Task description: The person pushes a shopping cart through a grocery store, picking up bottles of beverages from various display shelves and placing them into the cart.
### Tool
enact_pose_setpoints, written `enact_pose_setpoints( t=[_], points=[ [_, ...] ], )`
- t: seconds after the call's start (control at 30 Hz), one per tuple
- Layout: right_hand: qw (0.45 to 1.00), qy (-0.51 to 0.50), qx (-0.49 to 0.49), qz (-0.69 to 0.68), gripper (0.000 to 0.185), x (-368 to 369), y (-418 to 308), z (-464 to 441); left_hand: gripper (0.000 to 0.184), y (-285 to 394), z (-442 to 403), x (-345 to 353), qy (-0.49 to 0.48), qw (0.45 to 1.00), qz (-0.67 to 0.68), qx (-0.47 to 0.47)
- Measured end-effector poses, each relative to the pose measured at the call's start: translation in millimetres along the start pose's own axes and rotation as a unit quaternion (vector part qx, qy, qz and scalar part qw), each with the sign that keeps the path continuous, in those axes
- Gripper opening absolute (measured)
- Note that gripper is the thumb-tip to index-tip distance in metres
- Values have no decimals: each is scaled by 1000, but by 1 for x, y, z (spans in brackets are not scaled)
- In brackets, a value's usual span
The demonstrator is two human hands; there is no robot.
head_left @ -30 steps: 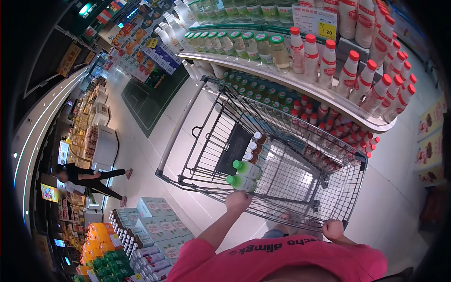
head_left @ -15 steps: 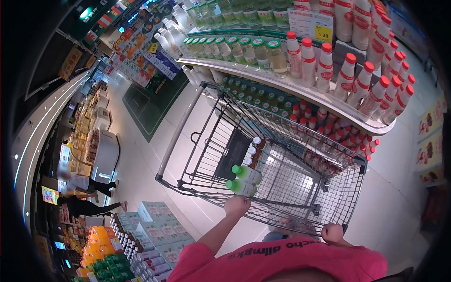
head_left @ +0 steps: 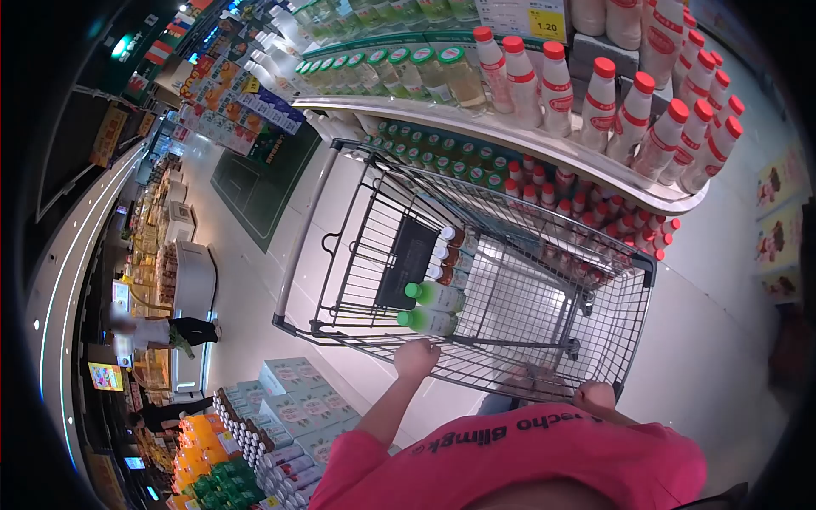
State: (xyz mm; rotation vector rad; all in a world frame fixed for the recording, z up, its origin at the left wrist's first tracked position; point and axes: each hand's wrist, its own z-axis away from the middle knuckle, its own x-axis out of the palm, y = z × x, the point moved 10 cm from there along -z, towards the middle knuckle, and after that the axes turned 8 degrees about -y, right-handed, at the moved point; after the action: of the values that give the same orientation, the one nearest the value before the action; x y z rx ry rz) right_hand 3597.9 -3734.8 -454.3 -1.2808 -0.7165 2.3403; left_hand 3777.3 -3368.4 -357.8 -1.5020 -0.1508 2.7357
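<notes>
My left hand is closed around the near side rim of a wire shopping cart. Farther right, my right hand grips the same side by the cart's front corner; some of its fingers are hidden. Inside the basket, two green-capped bottles lie on their sides, nearest my left hand. Beside them are several brown bottles with white caps. The cart's push handle is at the left, with neither hand on it.
A curved store shelf beyond the cart holds red-capped bottles and green-lidded jars. Stacked cartons and drink packs stand at lower left. Farther left, a person is near a counter.
The shelf has shifted left and up in view, and the cart slightly left and up. Both hands keep their hold on the cart. People in the background have moved.
</notes>
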Motion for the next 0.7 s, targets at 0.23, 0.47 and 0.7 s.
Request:
enact_pose_setpoints(
  t=[0.23,0.47,0.7],
  points=[
    [999,23,-16,-32,25,-10,-6,-2,31,-2,-4,6,-33,999,-20,-18],
    [999,28,1,-44,24,-12,-6,-3,32,-4,-5,10,-23,999,-21,-8],
    [999,3,13,-51,22,-8,-3,-5,30,-8,-5,9,-4,1000,1,-24]
  ],
)
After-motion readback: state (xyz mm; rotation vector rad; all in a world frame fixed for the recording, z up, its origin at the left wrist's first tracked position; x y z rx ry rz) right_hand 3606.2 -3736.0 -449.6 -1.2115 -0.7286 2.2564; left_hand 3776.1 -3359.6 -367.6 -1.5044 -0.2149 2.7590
